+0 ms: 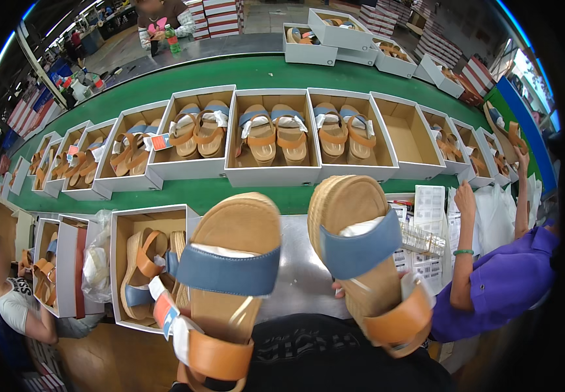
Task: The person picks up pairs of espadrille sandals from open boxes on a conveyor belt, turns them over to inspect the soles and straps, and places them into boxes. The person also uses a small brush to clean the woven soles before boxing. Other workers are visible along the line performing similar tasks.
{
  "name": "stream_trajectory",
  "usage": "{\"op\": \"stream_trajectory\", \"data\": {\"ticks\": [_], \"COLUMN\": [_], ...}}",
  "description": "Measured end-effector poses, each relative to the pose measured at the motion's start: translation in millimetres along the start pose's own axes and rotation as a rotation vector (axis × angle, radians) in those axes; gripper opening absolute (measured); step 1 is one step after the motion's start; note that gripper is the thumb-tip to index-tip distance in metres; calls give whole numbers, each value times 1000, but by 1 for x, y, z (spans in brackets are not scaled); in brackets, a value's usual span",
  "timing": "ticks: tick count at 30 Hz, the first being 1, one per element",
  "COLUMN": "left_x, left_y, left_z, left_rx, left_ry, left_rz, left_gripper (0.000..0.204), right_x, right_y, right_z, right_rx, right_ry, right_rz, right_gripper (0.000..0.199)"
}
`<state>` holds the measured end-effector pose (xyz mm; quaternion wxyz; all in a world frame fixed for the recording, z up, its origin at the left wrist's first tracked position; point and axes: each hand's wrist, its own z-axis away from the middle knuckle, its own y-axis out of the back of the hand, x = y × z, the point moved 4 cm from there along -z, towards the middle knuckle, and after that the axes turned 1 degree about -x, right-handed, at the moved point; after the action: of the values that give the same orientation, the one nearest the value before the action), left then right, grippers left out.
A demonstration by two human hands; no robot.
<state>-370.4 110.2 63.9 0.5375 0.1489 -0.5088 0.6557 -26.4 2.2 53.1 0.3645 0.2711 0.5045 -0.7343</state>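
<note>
Two wedge sandals are held up side by side in front of me, soles away, each with a blue front strap and an orange-brown ankle strap. My left hand, hidden behind it, holds the left sandal [229,268], which has white paper and an orange-and-blue tag at its strap. My right hand [339,289] grips the right sandal [361,251] from behind; only fingertips show at its edge. White paper is tucked under both front straps. Just left of them, an open white shoe box [120,261] holds another pair of sandals [146,261] on the grey table [294,261].
Open boxes of sandals [272,171] line the green conveyor [256,199]; one box [408,134] shows its bare brown inside. Stacked boxes [334,32] stand beyond. A person in purple [501,281] holds a sandal at right; another person [21,300] sits left. Label sheets [429,202] lie right.
</note>
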Motion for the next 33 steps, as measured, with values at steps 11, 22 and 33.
{"op": "stream_trajectory", "data": {"ticks": [11,22,33], "left_x": [-7,-12,-18], "left_y": [37,-4,-7], "left_z": [-65,-65,-59], "left_rx": [-385,-249,-172], "left_ry": [-270,-305,-209], "left_rz": [-359,-600,-668], "left_gripper": [86,63,57], "right_x": [-41,-56,-43], "right_y": [-17,-54,-62], "right_z": [-40,-33,-41], "right_rx": [-225,-20,98], "right_ry": [217,354,225], "right_rz": [681,1223,1207], "right_gripper": [63,51,48]}}
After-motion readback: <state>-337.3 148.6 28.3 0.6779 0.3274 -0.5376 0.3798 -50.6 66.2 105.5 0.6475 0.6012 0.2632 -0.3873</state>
